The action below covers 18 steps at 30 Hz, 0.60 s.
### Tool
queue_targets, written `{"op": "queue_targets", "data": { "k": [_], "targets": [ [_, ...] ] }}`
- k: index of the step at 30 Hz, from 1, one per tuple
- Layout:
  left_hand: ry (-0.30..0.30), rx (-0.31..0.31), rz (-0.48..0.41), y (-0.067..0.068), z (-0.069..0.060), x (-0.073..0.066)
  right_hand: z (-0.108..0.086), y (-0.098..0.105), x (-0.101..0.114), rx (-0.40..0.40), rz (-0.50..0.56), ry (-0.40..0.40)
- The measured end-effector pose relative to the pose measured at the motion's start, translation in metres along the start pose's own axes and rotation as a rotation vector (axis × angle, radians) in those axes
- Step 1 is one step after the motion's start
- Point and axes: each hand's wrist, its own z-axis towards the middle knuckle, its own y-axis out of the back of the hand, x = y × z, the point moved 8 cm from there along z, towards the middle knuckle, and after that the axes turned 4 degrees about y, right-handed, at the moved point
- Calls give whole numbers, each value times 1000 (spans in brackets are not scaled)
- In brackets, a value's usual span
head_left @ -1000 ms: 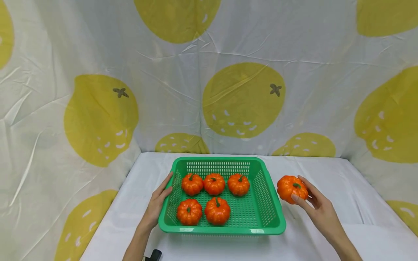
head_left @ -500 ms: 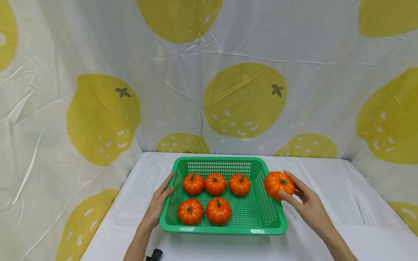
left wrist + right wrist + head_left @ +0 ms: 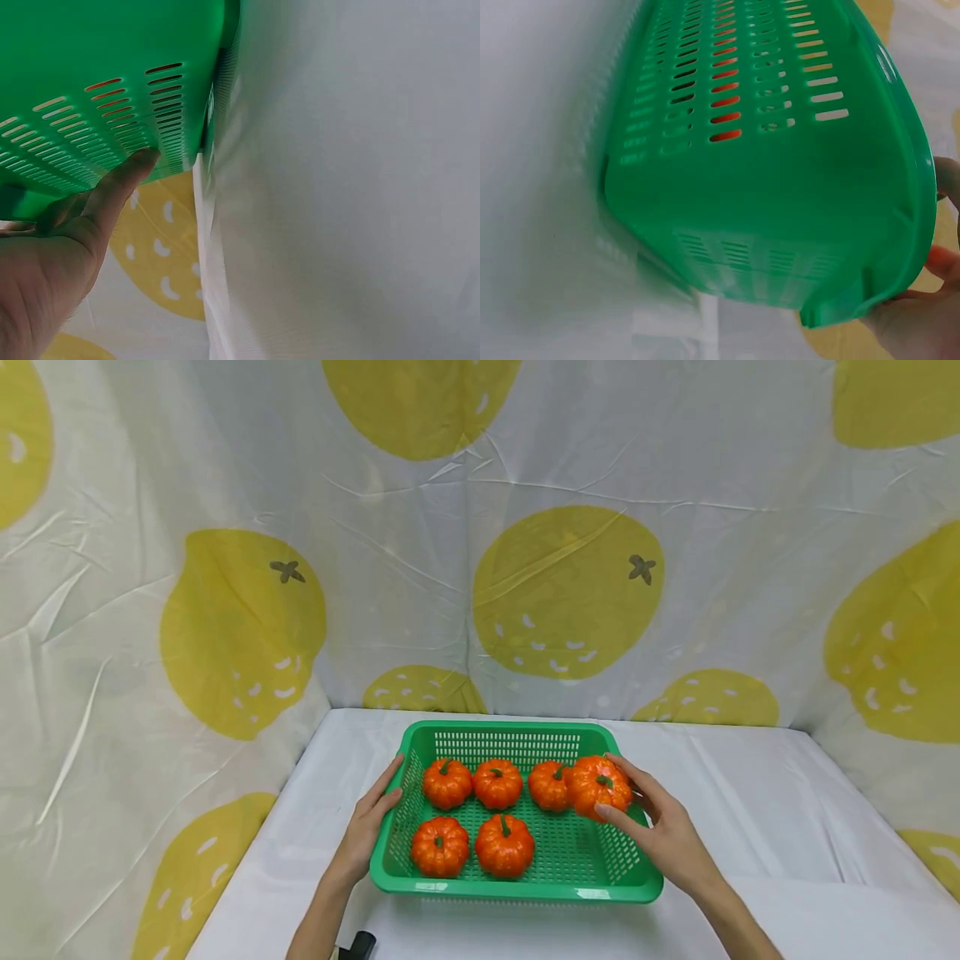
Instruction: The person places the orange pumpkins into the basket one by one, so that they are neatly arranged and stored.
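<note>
A green plastic basket [image 3: 517, 892] with slotted walls stands on the table, several small orange pumpkins inside it. Three form the back row, among them the back left pumpkin [image 3: 447, 783]; two sit in front, including the front left pumpkin [image 3: 439, 847]. My right hand [image 3: 667, 831] holds another pumpkin [image 3: 598, 787] between thumb and fingers, over the basket's right part, partly covering the back right one. Straight fingers of my left hand [image 3: 366, 831] rest against the basket's left outer wall, as the left wrist view shows. In the right wrist view the basket's rim partly hides my right hand [image 3: 930, 300].
A white cloth [image 3: 780, 827] covers the table. Behind and at both sides hangs a pale curtain [image 3: 405, 568] printed with yellow lemons. A small black object [image 3: 358, 946] shows beside my left wrist at the lower edge.
My right hand has carried its pumpkin leftward, from beside the basket, across the right rim and over the inside. The left hand has stayed at the left wall.
</note>
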Motion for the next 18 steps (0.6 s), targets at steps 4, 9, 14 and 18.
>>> {"op": "queue_targets", "data": {
  "k": [4,9,14,18],
  "targets": [
    [0,1,-4,-1,1,0,2,-10,5,26,3,23],
    [3,1,-3,-1,0,0,3,-23,11,73,-25,19],
    [3,3,-1,-1,-1,-1,3,-37,15,144,-20,-52],
    [4,4,-3,-1,-1,-2,0,-48,14,225,-67,-130]
  ]
}}
